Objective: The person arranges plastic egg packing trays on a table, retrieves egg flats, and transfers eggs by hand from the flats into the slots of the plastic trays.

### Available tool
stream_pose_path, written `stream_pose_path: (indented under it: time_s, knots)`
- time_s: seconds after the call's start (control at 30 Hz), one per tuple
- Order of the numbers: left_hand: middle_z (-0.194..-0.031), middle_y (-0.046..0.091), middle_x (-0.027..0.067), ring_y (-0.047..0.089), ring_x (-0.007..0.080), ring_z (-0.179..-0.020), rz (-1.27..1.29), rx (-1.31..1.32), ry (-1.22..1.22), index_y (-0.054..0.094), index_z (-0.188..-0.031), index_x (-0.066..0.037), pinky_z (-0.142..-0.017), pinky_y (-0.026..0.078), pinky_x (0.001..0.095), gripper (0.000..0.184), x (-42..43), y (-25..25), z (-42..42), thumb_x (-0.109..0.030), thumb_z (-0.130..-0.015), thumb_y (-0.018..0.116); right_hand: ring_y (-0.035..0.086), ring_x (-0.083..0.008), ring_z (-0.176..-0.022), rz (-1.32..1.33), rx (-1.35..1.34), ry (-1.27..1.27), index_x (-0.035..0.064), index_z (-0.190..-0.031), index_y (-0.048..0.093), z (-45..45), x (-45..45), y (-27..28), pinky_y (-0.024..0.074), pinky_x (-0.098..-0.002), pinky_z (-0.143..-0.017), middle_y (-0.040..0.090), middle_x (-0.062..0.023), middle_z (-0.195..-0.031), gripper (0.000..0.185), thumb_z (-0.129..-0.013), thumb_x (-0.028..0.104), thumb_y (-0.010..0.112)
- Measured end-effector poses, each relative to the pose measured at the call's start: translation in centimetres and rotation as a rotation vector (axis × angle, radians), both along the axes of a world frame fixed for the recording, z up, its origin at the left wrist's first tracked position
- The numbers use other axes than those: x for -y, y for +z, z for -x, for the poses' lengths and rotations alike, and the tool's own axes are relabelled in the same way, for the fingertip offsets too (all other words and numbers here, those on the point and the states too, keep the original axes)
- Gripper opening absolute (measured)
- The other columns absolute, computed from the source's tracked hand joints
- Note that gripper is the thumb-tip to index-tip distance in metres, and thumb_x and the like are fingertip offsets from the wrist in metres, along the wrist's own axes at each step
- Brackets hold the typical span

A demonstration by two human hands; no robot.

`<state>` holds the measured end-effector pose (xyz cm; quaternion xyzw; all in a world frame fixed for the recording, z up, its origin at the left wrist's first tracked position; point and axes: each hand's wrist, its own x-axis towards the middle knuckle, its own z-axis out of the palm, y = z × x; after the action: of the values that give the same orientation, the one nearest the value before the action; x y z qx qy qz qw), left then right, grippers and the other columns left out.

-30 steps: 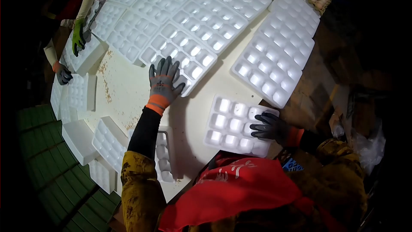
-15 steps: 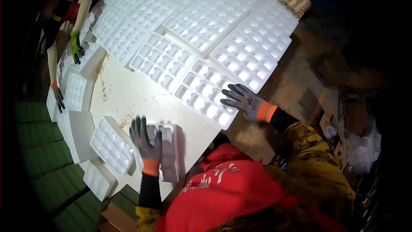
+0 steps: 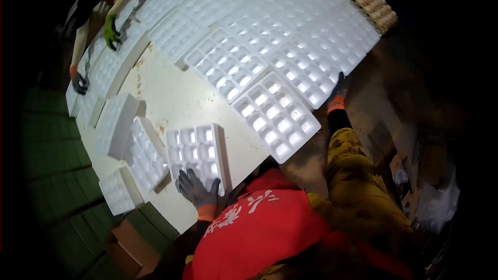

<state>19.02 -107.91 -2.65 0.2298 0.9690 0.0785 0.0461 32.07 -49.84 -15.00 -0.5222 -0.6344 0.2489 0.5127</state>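
Loosely spread, left fingers [image 3: 188,182] touch a square-pocketed white foam tray [image 3: 198,151], grip unclear for the right fingers [image 3: 340,81].

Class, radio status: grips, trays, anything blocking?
Right grip by right edge of tray rows, contact unclear. Left grip spread on near white tray. Possible snag: second tray close on that one's left.

Left hand [image 3: 199,189]: I see it resting on a white tray [image 3: 197,137].
Right hand [image 3: 337,91]: at the packed trays' [image 3: 303,65] edge.
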Motion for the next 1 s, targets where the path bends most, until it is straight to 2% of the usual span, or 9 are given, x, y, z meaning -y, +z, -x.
stream_pose_path:
  time_s: [0.13,0.17,0.23,0.3,0.53,0.7,0.77,0.87,1.0]
  knots:
    - [-0.16,0.023,0.0261,0.021,0.0431,-0.148,0.058,0.074,0.171,0.035,-0.152,-0.002,-0.121,0.012,0.0537,0.098,-2.1,0.0,2.8,-0.059,-0.081,0.071,0.04,-0.0322,-0.138,0.19,-0.385,0.452,0.0033,-0.152,0.034,1.1,9.8,11.8,0.0353,-0.0457,-0.114,0.045,-0.0162,-0.15,0.067,-0.096,0.025,0.064]
    - [-0.161,0.022,0.0258,0.021,0.0417,-0.148,0.027,0.075,0.184,0.034,-0.153,-0.002,-0.121,0.011,0.0533,0.099,-2.2,-0.4,2.8,-0.061,-0.081,0.069,0.039,-0.0322,-0.14,0.151,-0.274,0.604,0.0046,-0.153,0.034,1.1,13.1,14.4,0.0346,-0.0472,-0.115,0.044,-0.015,-0.151,0.069,-0.095,0.024,0.066]
    - [-0.162,0.021,0.0252,0.02,0.0425,-0.148,0.037,0.095,0.208,0.033,-0.153,-0.003,-0.122,0.011,0.0524,0.098,-2.6,-0.2,2.7,-0.06,-0.082,0.069,0.03,-0.0367,-0.145,-0.35,0.581,0.95,0.0099,-0.152,0.038,-1.1,20.3,17.0,0.025,-0.0549,-0.119,0.037,-0.0158,-0.156,0.074,-0.09,0.033,0.07]
    - [-0.162,0.019,0.024,0.02,0.0437,-0.148,0.092,0.079,0.214,0.032,-0.154,-0.003,-0.122,0.011,0.0519,0.098,-2.5,-0.3,2.3,-0.058,-0.082,0.069,0.025,-0.0403,-0.147,-0.374,0.921,1.165,0.0164,-0.151,0.042,-1.8,24.1,16.1,0.0151,-0.0573,-0.121,0.032,-0.016,-0.159,0.074,-0.087,0.046,0.067]
    - [-0.162,0.019,0.0227,0.02,0.0445,-0.147,0.034,0.093,0.182,0.035,-0.152,-0.004,-0.121,0.012,0.0531,0.097,-1.2,-0.6,2.0,-0.055,-0.08,0.073,0.032,-0.0316,-0.146,-0.365,1.043,1.217,0.0201,-0.145,0.051,3.5,21.9,13.4,0.0141,-0.0509,-0.122,0.039,-0.0116,-0.157,0.06,-0.092,0.047,0.058]
    - [-0.162,0.019,0.0228,0.018,0.0431,-0.148,-0.041,0.195,0.265,0.034,-0.153,-0.008,-0.121,0.011,0.0523,0.09,-3.1,-0.4,2.6,-0.053,-0.084,0.069,0.032,-0.0405,-0.143,-0.424,0.769,1.183,0.0148,-0.147,0.046,4.2,24.8,15.9,0.0164,-0.0608,-0.119,0.04,-0.0168,-0.152,0.078,-0.079,0.035,0.077]
    - [-0.158,0.029,0.0238,0.026,0.0434,-0.146,-0.253,0.076,0.196,0.04,-0.151,-0.009,-0.12,0.02,0.0504,0.068,-2.8,-2.6,2.7,-0.039,-0.094,0.062,0.03,-0.0403,-0.145,-0.161,0.562,1.463,0.0128,-0.148,0.044,6.2,30.2,18.2,0.0179,-0.0605,-0.118,0.035,-0.0186,-0.156,0.08,-0.079,0.037,0.075]
    - [-0.152,0.04,0.019,0.036,0.0363,-0.142,-0.867,0.334,0.296,0.044,-0.147,-0.008,-0.114,0.035,0.0415,0.053,-2.2,-0.9,5.0,-0.011,-0.096,0.057,0.029,-0.0393,-0.146,-0.386,0.88,1.703,0.0145,-0.151,0.041,9.8,37.0,18.7,0.0138,-0.0583,-0.12,0.031,-0.0183,-0.159,0.077,-0.083,0.04,0.068]
    - [-0.147,0.046,0.0199,0.036,0.0399,-0.14,-0.401,-0.249,0.405,0.044,-0.146,-0.005,-0.117,0.029,0.0477,0.069,2.2,1.0,10.2,-0.034,-0.088,0.069,0.032,-0.0304,-0.146,-0.611,1.146,1.787,0.0162,-0.153,0.037,14.8,39.1,14.6,0.0108,-0.0572,-0.122,0.034,-0.0099,-0.16,0.06,-0.095,0.021,0.051]
